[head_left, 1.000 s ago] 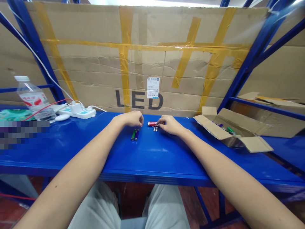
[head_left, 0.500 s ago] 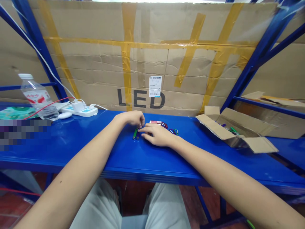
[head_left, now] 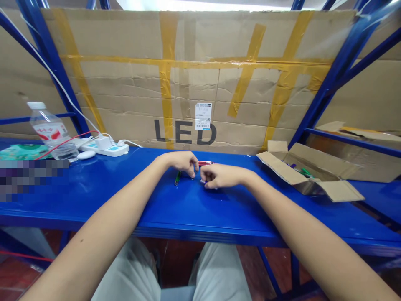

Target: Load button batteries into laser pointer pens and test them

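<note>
My left hand [head_left: 184,162] is over the middle of the blue table, fingers curled and pointing down. A tiny shiny bit shows at its fingertips, too small to name. Just below that hand lies a slim green piece with a metallic end [head_left: 178,178], partly covered by it. My right hand [head_left: 221,176] is closed on a small purple piece [head_left: 204,182], mostly hidden in its fingers. Behind the right hand lie slim red, shiny pieces [head_left: 205,163], partly hidden. The two hands are close together but apart.
An open cardboard box [head_left: 282,169] with small green and purple pieces stands at the right. On the left are a plastic bottle [head_left: 52,129], a white power strip [head_left: 114,149] and cables. A large carton [head_left: 131,96] stands along the back.
My right hand has moved right and closed on the purple piece, which lay beside the green one. My left hand has shifted slightly right and toward me.
</note>
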